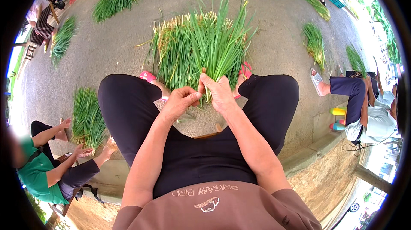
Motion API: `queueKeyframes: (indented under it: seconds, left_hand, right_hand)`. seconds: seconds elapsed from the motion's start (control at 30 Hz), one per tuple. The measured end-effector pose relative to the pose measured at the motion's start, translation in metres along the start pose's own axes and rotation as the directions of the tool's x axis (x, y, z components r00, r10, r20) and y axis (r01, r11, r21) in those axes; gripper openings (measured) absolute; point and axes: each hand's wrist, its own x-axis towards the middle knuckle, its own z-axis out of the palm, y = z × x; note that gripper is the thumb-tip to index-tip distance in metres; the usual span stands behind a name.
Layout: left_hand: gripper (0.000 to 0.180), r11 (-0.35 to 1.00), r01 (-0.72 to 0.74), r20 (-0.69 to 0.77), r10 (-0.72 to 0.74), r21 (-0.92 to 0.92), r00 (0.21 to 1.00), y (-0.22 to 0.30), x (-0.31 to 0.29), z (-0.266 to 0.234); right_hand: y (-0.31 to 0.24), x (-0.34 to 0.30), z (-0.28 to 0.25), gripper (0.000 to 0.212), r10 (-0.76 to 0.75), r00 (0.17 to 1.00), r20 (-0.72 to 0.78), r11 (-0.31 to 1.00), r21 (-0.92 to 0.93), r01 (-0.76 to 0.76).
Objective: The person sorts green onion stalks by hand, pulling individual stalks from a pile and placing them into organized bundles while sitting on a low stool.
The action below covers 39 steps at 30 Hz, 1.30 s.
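Observation:
My right hand (pixel 219 94) is closed round a bunch of garlic chives (pixel 219 46), whose long green leaves fan out away from me. Their pale lower ends poke out below the fist. Close beside it on the left, my left hand (pixel 183 102) has its thumb and fingers pinched together near the bunch's lower end. Whatever sits in that pinch is too small to make out. Beneath and beyond both hands, a big pile of chives (pixel 175 54) lies on the ground between my feet, pale stem ends mostly on its far side.
At the left, a person in a green shirt (pixel 40 174) sits by another chive pile (pixel 87 116). A seated person in a light shirt (pixel 372 121) is at the right. More chive heaps (pixel 115 1) dot the grey pavement (pixel 124 41). A low kerb (pixel 314 155) runs behind me.

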Motion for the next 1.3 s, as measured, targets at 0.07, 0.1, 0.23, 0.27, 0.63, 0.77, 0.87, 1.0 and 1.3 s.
queueKeyframes:
  seconds: [0.07,0.1,0.23,0.27,0.63,0.77,0.87,1.0,1.3]
  left_hand:
    - [0.039,0.996,-0.086,-0.027,0.085,-0.012,0.996,0.002,-0.002,0.004]
    - [0.043,0.991,-0.130,-0.042,0.129,-0.016,0.991,0.004,-0.003,0.005]
    - [0.073,0.989,-0.128,0.068,0.133,-0.071,0.989,0.009,-0.005,0.002]
    - [0.080,0.985,-0.116,0.055,0.123,-0.125,0.991,0.012,-0.007,0.000]
    - [0.074,0.741,-0.322,0.012,0.406,-0.589,0.914,0.034,-0.020,0.003]
    - [0.043,0.750,-0.323,-0.047,0.365,-0.578,0.930,0.029,-0.017,0.005]
    - [0.028,0.791,-0.282,-0.117,0.261,-0.543,0.958,0.019,-0.008,0.004]
    - [0.028,0.737,-0.231,-0.204,0.128,-0.635,0.971,-0.009,0.006,-0.009]
    - [0.025,0.605,-0.338,-0.139,0.352,-0.721,0.926,0.023,0.002,-0.024]
  right_hand:
    - [-0.004,0.000,-0.001,0.027,0.024,1.000,0.015,1.000,0.011,-0.024]
    - [-0.007,0.000,0.001,0.027,0.036,0.999,0.026,0.999,0.016,-0.036]
    - [-0.020,-0.004,0.006,0.027,0.127,0.990,0.068,0.992,0.003,-0.127]
    - [-0.026,-0.006,0.007,0.027,0.161,0.981,0.105,0.987,-0.038,-0.158]
    - [-0.023,-0.020,0.017,0.029,0.583,0.665,0.467,0.771,-0.577,-0.270]
    - [-0.013,-0.022,0.019,0.029,0.520,0.760,0.390,0.724,-0.673,-0.150]
    - [0.002,-0.018,0.013,0.032,0.468,0.817,0.336,0.615,-0.788,-0.028]
    - [0.021,-0.015,0.008,0.034,0.403,0.870,0.284,0.423,-0.901,0.098]
    - [0.010,-0.001,0.006,0.022,0.488,0.802,0.346,0.599,-0.800,-0.020]
